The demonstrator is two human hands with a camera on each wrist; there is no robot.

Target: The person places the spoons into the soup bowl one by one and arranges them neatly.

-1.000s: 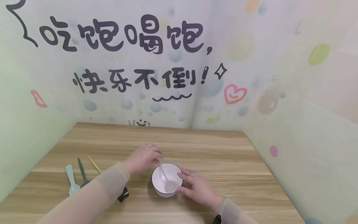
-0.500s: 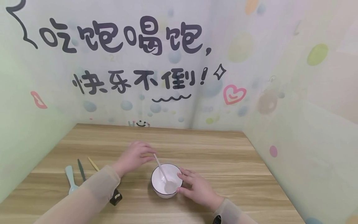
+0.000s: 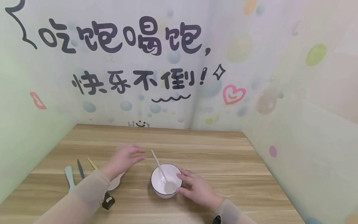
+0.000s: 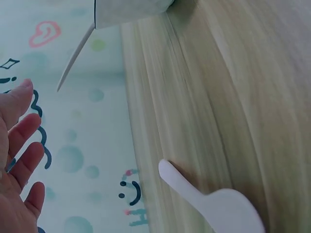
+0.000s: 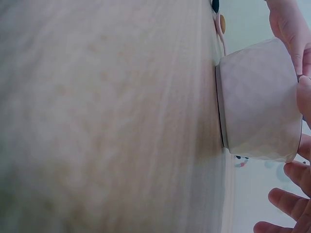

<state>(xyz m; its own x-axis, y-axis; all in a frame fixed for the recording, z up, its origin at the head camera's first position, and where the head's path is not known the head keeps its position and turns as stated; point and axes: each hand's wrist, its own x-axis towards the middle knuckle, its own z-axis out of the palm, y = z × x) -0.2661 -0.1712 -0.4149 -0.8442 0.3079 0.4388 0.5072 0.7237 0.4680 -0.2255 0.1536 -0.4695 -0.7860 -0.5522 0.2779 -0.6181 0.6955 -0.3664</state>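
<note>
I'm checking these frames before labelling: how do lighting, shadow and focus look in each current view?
Head: bright, fairly even light, a soft shadow around the base of the round, dark-rimmed white bowl; left wrist: dimmer, bluish cast on the pale, dotted wall; right wrist: the brown wood-grain tabletop heavily blurred up close, the bowl's faceted side clearer, shadow beside it.

I saw soft, even light over the flat, tan wood-grain tabletop (image 3: 212, 155), with a faint shadow at the foot of the round, white, dark-rimmed bowl (image 3: 165, 195). The left wrist view looked dimmer and bluish; in the right wrist view, the nearest stretch of tabletop blurred out of focus
</note>
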